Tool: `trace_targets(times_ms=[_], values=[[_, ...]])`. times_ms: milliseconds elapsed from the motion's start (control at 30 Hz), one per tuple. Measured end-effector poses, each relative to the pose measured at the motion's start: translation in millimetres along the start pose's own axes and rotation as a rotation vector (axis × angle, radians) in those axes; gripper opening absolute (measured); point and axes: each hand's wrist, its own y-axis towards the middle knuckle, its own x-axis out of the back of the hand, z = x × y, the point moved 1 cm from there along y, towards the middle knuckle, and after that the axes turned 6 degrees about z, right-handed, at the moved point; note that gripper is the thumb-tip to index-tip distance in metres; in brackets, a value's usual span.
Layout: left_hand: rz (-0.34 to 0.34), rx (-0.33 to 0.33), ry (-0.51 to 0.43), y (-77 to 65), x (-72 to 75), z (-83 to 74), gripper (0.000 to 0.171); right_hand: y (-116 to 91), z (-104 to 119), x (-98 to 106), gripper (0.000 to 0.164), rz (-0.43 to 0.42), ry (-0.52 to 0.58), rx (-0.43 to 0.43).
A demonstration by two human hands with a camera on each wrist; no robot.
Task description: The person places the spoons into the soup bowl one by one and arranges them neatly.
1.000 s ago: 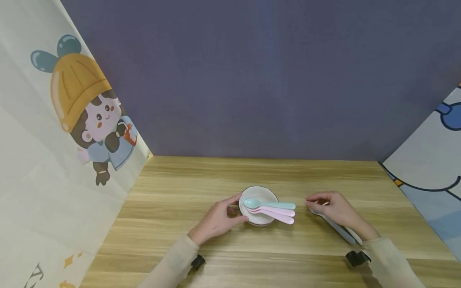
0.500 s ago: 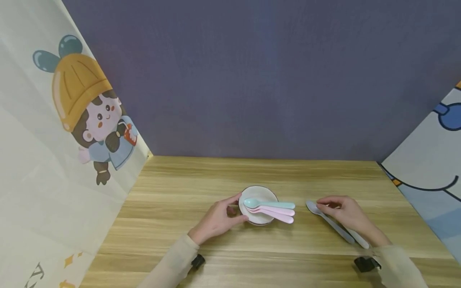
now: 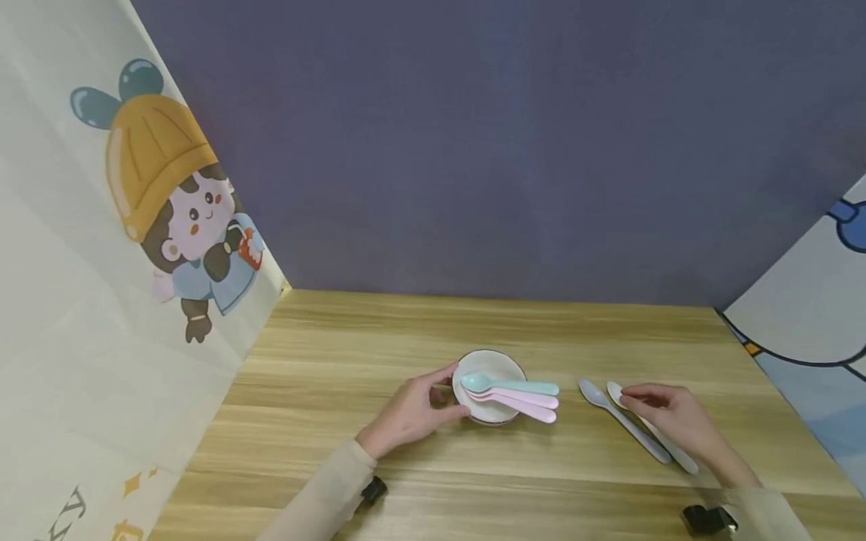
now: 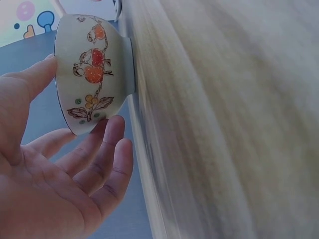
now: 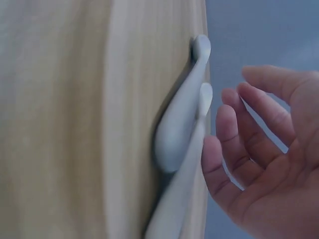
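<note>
A small bowl [image 3: 497, 362] with a dark rim and painted orange fruit stands on the table. My left hand [image 3: 409, 409] grips its left side, thumb and fingers at the rim. Across the bowl lie a mint-green spoon [image 3: 528, 387] and two pink spoons [image 3: 537, 412], handles sticking out to the right. Further right, a grey spoon [image 3: 631, 426] and a white spoon [image 3: 680, 457] rest side by side on the table. Over the white spoon hovers my right hand [image 3: 666, 413]; in the right wrist view its fingers are loosely curved with nothing between them.
The wooden table [image 3: 352, 323] ends at a dark blue-grey panel [image 3: 501, 165] at the back. A cartoon-printed white panel [image 3: 74, 300] borders the left side, another printed panel [image 3: 805, 300] the right. Black straps with small devices sit at both wrists.
My right hand has drawn back to the right, from the tip of the grey spoon to over the white one, uncovering both spoons. My left hand stays at the bowl.
</note>
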Motion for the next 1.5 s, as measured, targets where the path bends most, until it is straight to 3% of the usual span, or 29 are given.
trace_targets(times_ms=[400, 667, 967, 1500], values=[[0.005, 0.003, -0.01, -0.1, 0.6, -0.7, 0.081, -10.0, -14.6, -4.1, 0.033, -0.11, 0.01, 0.051], [0.013, 0.004, -0.003, -1.2, 0.3, -1.3, 0.081, -16.2, -24.5, -10.1, 0.028, -0.152, 0.001, 0.034], [0.007, -0.003, 0.012, -1.0, 0.7, -0.2, 0.08, -15.1, -25.5, -7.8, 0.032, -0.098, -0.014, 0.006], [0.005, -0.003, 0.022, -0.5, 0.6, 0.2, 0.081, -17.0, -26.4, -6.2, 0.035, -0.076, -0.038, -0.01]])
